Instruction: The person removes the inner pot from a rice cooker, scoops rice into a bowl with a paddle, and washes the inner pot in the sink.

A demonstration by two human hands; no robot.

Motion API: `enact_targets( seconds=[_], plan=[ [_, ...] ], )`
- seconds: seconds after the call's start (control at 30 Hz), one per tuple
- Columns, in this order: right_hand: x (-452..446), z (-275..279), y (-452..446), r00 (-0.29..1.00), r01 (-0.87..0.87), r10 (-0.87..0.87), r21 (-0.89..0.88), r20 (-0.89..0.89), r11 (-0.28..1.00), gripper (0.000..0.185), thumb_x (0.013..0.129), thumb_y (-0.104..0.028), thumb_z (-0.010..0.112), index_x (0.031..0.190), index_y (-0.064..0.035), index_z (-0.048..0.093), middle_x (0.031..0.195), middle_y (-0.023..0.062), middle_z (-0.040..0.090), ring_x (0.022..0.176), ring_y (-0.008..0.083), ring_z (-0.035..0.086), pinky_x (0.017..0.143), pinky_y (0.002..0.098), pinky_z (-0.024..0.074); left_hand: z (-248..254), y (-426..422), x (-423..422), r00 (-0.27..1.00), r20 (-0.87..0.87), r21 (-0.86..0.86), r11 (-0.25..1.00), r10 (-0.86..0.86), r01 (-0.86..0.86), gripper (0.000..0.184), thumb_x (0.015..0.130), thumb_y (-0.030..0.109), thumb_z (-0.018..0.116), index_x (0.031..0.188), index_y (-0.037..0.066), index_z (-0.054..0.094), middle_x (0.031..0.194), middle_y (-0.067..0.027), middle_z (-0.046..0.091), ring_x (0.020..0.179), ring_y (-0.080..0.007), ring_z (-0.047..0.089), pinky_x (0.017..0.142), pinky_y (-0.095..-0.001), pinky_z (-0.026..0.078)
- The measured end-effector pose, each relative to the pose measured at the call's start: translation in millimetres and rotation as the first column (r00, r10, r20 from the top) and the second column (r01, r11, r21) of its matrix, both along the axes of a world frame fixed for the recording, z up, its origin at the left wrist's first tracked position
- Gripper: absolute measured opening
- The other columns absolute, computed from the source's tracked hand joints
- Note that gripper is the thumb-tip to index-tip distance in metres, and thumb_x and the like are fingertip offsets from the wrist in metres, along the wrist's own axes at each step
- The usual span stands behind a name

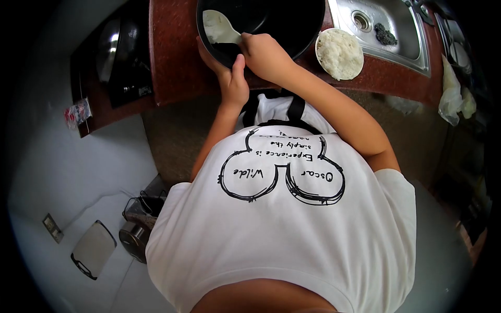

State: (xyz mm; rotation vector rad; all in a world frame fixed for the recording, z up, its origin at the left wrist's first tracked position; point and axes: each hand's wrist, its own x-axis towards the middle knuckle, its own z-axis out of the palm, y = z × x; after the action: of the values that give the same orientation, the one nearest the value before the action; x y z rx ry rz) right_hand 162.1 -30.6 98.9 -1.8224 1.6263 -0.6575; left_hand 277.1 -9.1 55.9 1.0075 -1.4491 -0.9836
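Observation:
A large black pot (271, 31) stands at the counter's front edge, its top cut off by the frame. My left hand (232, 83) grips its near-left rim, thumb up at the rim and fingers along the outer wall. In my right hand (263, 55), closed round the handle, is a pale rice paddle (223, 35) with white rice on its blade. The blade is over the left inside of the pot. Cooked rice fills a bowl (339, 54) just right of the pot.
A steel sink (415, 49) lies to the right, with a dark scouring pad (385, 35) in it. Plastic bags (451, 94) hang at the far right edge. On the left is a black stove (125, 62) beside the red-brown countertop (175, 57).

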Motion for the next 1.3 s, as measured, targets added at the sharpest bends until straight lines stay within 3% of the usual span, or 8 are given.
enact_targets(
  seconds=[0.23,0.33,0.43,0.63,0.73,0.9,1.13,1.3],
  plan=[
    [-6.7,6.5,-11.4,0.989,-0.032,0.046,-0.103,0.137,0.994,0.024,0.084,-0.016,0.048,0.074,0.0025,0.060,0.065,0.0187,0.059,0.066,0.0337,0.061,0.062,0.0410,0.0473,5.5,-7.2,4.0,0.995,0.093,-0.060,0.998,0.033,-0.027,0.078,0.083,0.017,0.049,0.138,-0.003,-0.003,0.142,-0.0219,-0.007,0.133,-0.0329,0.000,0.107,-0.0430,0.006],
    [-9.2,8.0,-14.9,0.956,-0.028,0.035,-0.028,0.292,0.999,0.023,0.087,-0.018,0.047,0.083,0.0020,0.058,0.057,0.0126,0.055,0.051,0.0252,0.054,0.052,0.0318,0.0443,7.5,-7.8,5.7,0.994,0.102,-0.063,0.998,0.033,-0.027,0.077,0.083,0.016,0.048,0.138,-0.002,-0.003,0.142,-0.0217,-0.007,0.133,-0.0330,0.000,0.107,-0.0427,0.006],
    [-13.4,18.6,-17.1,0.942,-0.012,-0.012,0.072,0.335,0.997,0.024,0.088,-0.018,0.046,0.086,0.0011,0.060,0.056,0.0075,0.055,0.051,0.0173,0.054,0.052,0.0299,0.0440,5.2,-9.3,8.2,0.992,0.118,-0.063,0.998,0.035,-0.028,0.077,0.083,0.014,0.048,0.138,-0.002,-0.002,0.143,-0.0211,-0.007,0.134,-0.0321,0.000,0.107,-0.0417,0.006],
    [-27.2,14.8,-21.3,0.953,0.015,-0.006,-0.028,0.304,0.999,0.024,0.088,-0.019,0.046,0.084,-0.0003,0.060,0.054,0.0045,0.053,0.047,0.0123,0.050,0.048,0.0268,0.0410,5.4,-11.3,8.2,0.996,0.078,-0.031,0.999,0.044,-0.042,0.075,0.081,0.009,0.046,0.138,-0.002,0.000,0.144,-0.0196,-0.004,0.135,-0.0297,0.000,0.108,-0.0391,0.005],
    [-40.2,25.1,-15.4,0.941,0.009,-0.035,0.081,0.337,0.997,0.025,0.088,-0.019,0.045,0.077,-0.0008,0.058,0.052,0.0027,0.051,0.046,0.0101,0.047,0.046,0.0250,0.0380,6.0,-11.8,2.2,0.992,-0.007,-0.062,0.990,0.123,-0.123,0.065,0.079,0.006,0.043,0.136,-0.004,0.014,0.140,-0.0173,0.020,0.128,-0.0248,0.023,0.105,-0.0321,0.014],
    [-69.1,39.4,6.0,0.938,0.067,-0.100,0.111,0.331,0.992,0.022,0.090,-0.019,0.045,0.083,-0.0024,0.058,0.056,-0.0010,0.048,0.048,0.0059,0.041,0.044,0.0217,0.0339,2.5,-15.2,4.3,0.984,-0.102,0.009,0.989,0.146,-0.146,0.063,0.078,0.002,0.041,0.136,-0.002,0.017,0.138,-0.0156,0.026,0.125,-0.0231,0.029,0.104,-0.0307,0.018],
    [-139.2,71.7,71.7,0.882,0.272,-0.364,0.306,0.299,0.912,0.025,0.091,-0.020,0.045,0.106,-0.0044,0.059,0.059,-0.0040,0.046,0.050,0.0014,0.037,0.044,0.0172,0.0303,2.0,-21.3,8.9,0.966,-0.196,0.119,0.982,0.166,-0.144,0.069,0.077,0.001,0.040,0.140,0.009,0.013,0.136,-0.0130,0.030,0.120,-0.0221,0.036,0.099,-0.0311,0.032],
    [-181.1,63.6,117.4,0.834,0.527,-0.544,0.155,0.096,0.836,0.026,0.089,-0.019,0.048,0.110,-0.0061,0.059,0.058,0.0002,0.047,0.052,0.0047,0.041,0.049,0.0215,0.0357,16.8,-20.7,3.7,0.913,-0.369,0.226,0.970,0.172,-0.091,0.069,0.077,0.002,0.039,0.139,0.008,0.010,0.135,-0.0138,0.029,0.120,-0.0205,0.035,0.100,-0.0319,0.029]
  ],
)
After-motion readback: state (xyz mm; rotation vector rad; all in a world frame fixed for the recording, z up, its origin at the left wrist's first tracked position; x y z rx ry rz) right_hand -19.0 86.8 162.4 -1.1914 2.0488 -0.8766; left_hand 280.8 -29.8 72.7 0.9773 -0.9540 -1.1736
